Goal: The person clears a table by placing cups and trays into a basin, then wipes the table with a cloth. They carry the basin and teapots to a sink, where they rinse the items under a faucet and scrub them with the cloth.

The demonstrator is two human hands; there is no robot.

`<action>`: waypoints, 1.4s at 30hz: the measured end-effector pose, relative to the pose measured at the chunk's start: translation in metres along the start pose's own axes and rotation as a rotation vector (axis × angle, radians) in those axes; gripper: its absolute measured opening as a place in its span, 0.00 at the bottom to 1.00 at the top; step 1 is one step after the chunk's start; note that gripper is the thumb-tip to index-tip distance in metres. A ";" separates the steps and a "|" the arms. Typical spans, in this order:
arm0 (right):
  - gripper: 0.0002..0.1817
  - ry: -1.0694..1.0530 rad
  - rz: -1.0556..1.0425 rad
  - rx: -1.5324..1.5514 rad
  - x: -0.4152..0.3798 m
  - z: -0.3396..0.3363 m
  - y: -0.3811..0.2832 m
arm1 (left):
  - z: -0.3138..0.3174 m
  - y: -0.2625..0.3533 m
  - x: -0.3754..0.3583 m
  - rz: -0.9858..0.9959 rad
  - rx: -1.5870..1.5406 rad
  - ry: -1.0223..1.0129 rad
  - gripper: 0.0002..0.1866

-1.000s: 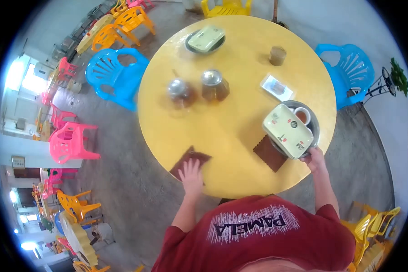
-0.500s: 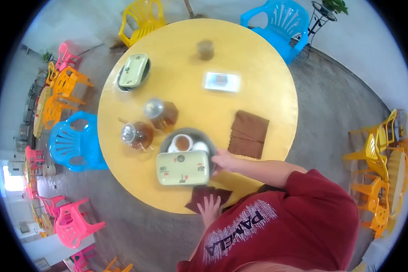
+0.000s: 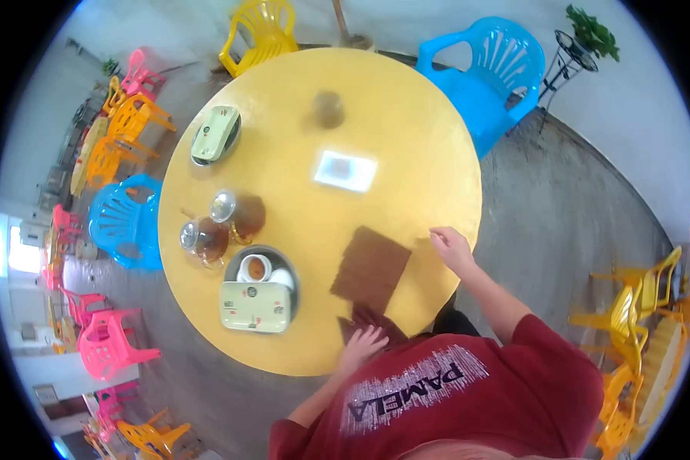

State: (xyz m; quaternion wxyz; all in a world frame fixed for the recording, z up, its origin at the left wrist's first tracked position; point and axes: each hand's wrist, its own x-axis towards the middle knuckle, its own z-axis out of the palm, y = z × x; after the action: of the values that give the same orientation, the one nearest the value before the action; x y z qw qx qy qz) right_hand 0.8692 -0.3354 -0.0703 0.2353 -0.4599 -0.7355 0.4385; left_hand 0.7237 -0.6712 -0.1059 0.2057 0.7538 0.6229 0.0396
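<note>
1. my left hand [image 3: 363, 346] lies with fingers slightly spread on a dark brown crumpled cloth [image 3: 378, 320] at the near edge of the round yellow table [image 3: 299, 184].
2. my right hand [image 3: 451, 250] is above the table's right side, fingers loosely bunched; i cannot tell whether their tips meet.
3. a brown square cloth with a jagged edge [image 3: 372, 268] lies between my hands, touching the crumpled one.
4. to its left, a pale green rectangular tray [image 3: 255, 307] rests on a round grey bowl [image 3: 294, 264], beside a white cup [image 3: 254, 268].
</note>
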 end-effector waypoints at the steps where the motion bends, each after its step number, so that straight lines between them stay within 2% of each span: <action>1: 0.12 0.008 0.021 -0.010 0.000 -0.026 0.008 | 0.003 0.009 0.019 0.070 0.055 -0.092 0.27; 2: 0.12 0.017 0.052 -0.016 -0.001 -0.051 0.015 | 0.002 0.023 0.048 0.110 -0.059 -0.027 0.28; 4: 0.11 0.007 0.071 -0.029 -0.004 -0.099 0.060 | -0.016 0.056 0.114 0.185 0.019 0.054 0.28; 6: 0.11 0.012 0.044 -0.035 -0.009 -0.158 0.070 | -0.035 0.083 0.190 0.065 -0.030 0.165 0.28; 8: 0.11 0.041 0.116 -0.062 -0.013 -0.208 0.093 | -0.075 0.093 0.254 -0.060 0.078 0.189 0.28; 10: 0.11 0.069 0.220 -0.044 -0.016 -0.247 0.114 | -0.087 0.077 0.312 -0.181 0.062 0.180 0.28; 12: 0.12 0.095 0.357 0.028 -0.019 -0.274 0.134 | -0.101 0.053 0.349 -0.363 0.237 0.184 0.29; 14: 0.13 0.072 0.365 -0.059 -0.018 -0.282 0.159 | -0.104 0.017 0.366 -0.397 0.329 0.333 0.31; 16: 0.15 0.029 0.337 -0.116 -0.018 -0.284 0.173 | -0.104 -0.020 0.388 -0.495 0.298 0.399 0.32; 18: 0.16 -0.037 0.269 -0.156 -0.009 -0.277 0.165 | -0.129 -0.027 0.408 -0.638 0.210 0.363 0.33; 20: 0.16 -0.099 0.300 -0.159 0.011 -0.278 0.162 | -0.140 -0.040 0.432 -0.761 0.166 0.379 0.33; 21: 0.16 -0.128 0.308 -0.159 0.026 -0.283 0.166 | -0.145 -0.046 0.443 -0.813 0.153 0.377 0.33; 24: 0.18 -0.182 0.531 -0.015 0.099 -0.308 0.190 | -0.168 -0.062 0.479 -0.932 0.113 0.338 0.32; 26: 0.15 -0.124 0.561 -0.040 0.164 -0.328 0.222 | -0.170 -0.086 0.504 -0.927 0.182 0.390 0.32; 29: 0.19 0.215 0.602 0.368 0.261 -0.340 0.270 | -0.182 -0.102 0.535 -0.954 0.258 0.424 0.32; 32: 0.28 0.279 0.687 0.299 0.344 -0.341 0.303 | -0.180 -0.103 0.539 -0.944 0.287 0.442 0.32; 35: 0.39 0.226 0.797 0.595 0.420 -0.335 0.352 | -0.186 -0.101 0.543 -0.975 0.257 0.400 0.31; 41: 0.39 0.724 0.862 0.565 0.519 -0.305 0.348 | -0.191 -0.097 0.551 -1.030 0.203 0.342 0.31; 42: 0.39 0.723 0.839 0.643 0.529 -0.304 0.354 | -0.190 -0.098 0.554 -1.038 0.195 0.352 0.31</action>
State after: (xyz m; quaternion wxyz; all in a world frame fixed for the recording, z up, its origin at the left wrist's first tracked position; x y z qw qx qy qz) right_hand 1.0163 0.3299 -0.2521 0.4032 -0.7340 -0.1987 0.5091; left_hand 0.6954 -0.0790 -0.0764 0.0203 0.3455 0.9382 0.0005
